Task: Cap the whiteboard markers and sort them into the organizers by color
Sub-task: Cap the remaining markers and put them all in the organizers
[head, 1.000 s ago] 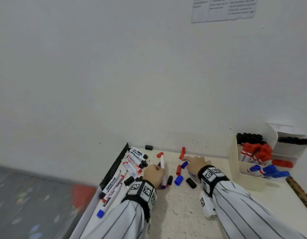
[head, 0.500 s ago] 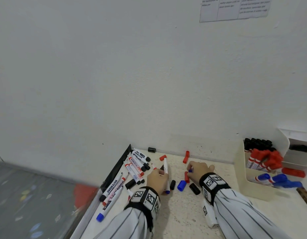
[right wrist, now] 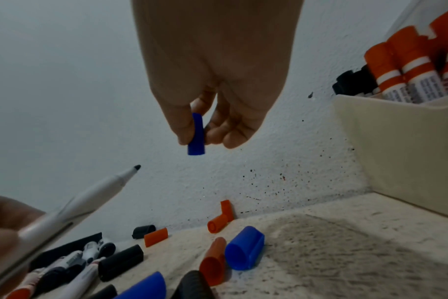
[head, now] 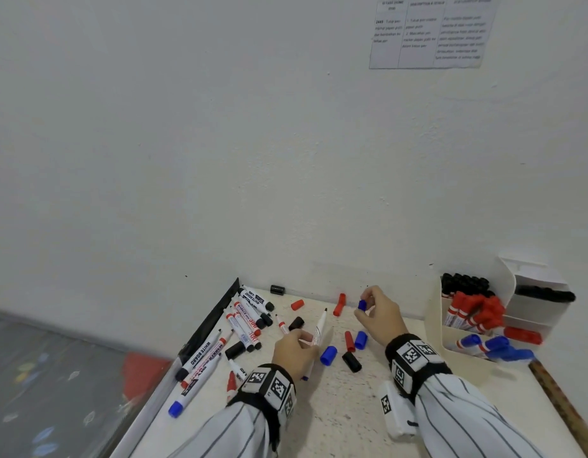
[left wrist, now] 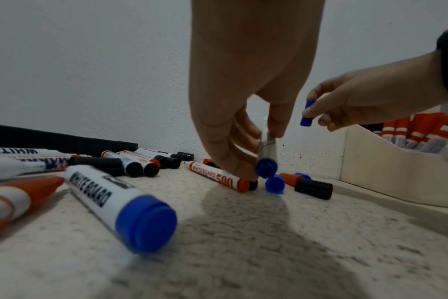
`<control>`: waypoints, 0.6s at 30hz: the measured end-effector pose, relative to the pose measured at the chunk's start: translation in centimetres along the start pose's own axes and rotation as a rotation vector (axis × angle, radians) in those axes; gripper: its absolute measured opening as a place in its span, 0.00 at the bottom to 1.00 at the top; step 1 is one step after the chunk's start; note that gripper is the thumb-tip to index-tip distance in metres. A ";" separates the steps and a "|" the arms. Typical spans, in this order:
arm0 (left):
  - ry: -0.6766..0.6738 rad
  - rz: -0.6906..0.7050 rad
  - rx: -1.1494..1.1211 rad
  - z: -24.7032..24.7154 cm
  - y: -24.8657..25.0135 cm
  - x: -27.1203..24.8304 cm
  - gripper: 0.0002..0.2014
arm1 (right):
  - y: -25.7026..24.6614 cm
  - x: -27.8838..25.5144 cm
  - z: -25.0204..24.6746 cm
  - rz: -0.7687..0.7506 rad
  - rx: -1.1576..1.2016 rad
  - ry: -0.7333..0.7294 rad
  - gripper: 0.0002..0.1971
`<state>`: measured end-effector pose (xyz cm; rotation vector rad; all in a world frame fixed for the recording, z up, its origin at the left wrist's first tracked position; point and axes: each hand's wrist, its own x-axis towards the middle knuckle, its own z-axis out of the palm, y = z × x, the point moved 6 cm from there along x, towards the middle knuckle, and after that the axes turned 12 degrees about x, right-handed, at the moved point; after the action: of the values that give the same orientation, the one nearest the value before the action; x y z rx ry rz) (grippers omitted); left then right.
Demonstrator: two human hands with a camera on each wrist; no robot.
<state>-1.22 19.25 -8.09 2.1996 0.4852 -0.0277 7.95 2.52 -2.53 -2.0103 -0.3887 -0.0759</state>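
My left hand [head: 297, 350] grips an uncapped white marker [head: 319, 332] with a blue end plug [left wrist: 266, 168], tip raised and pointing toward the wall [right wrist: 137, 167]. My right hand [head: 376, 314] pinches a small blue cap [head: 362, 305] [right wrist: 196, 134] between thumb and fingers, held above the table to the right of the marker's tip. Loose blue caps [head: 328, 354], red caps [head: 349, 341] and black caps [head: 352, 361] lie on the table between my hands. A heap of markers [head: 246, 322] lies to the left.
A cream organizer [head: 434, 322] at the right holds black, red and blue capped markers in separate sections. A black strip [head: 216, 317] borders the table's left edge. The white wall stands close behind. A wooden stick [head: 563, 408] lies at the far right.
My right hand picked a blue cap off the table and lifted it. My left hand raised the marker, tilting its tip up toward the wall.
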 end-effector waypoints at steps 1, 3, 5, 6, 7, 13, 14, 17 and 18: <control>-0.007 0.012 0.007 0.2 0.1 -0.2 0.11 | -0.1 -0.3 -0.3 -0.007 0.042 0.017 0.11; -0.010 0.037 0.021 0.5 0.4 -0.5 0.08 | -0.4 -0.9 -0.7 0.001 0.130 0.025 0.12; -0.008 0.060 0.041 0.7 0.7 -0.9 0.07 | -0.6 -1.5 -0.6 -0.001 0.169 -0.010 0.12; -0.013 0.073 0.050 0.9 0.8 -1.1 0.07 | -0.5 -1.7 -0.5 -0.002 0.180 -0.031 0.12; -0.021 0.085 0.058 1.0 1.0 -1.2 0.08 | -0.5 -1.9 -0.4 0.002 0.194 -0.049 0.12; -0.005 0.180 0.148 1.3 1.7 -2.1 0.09 | -0.6 -3.1 -0.1 0.038 0.206 -0.184 0.13; -0.002 0.187 0.165 1.3 1.7 -2.2 0.10 | -0.5 -3.2 -0.3 0.040 0.192 -0.180 0.12; -0.001 0.186 0.188 1.4 1.6 -2.5 0.11 | -0.3 -3.4 -0.6 0.053 0.143 -0.165 0.11; -0.001 0.184 0.192 1.4 1.6 -2.6 0.12 | -0.2 -3.5 -0.5 0.059 0.137 -0.179 0.11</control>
<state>-2.90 16.40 -7.33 2.4245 0.2870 0.0238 4.66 1.30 -2.87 -1.8966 -0.4359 0.1645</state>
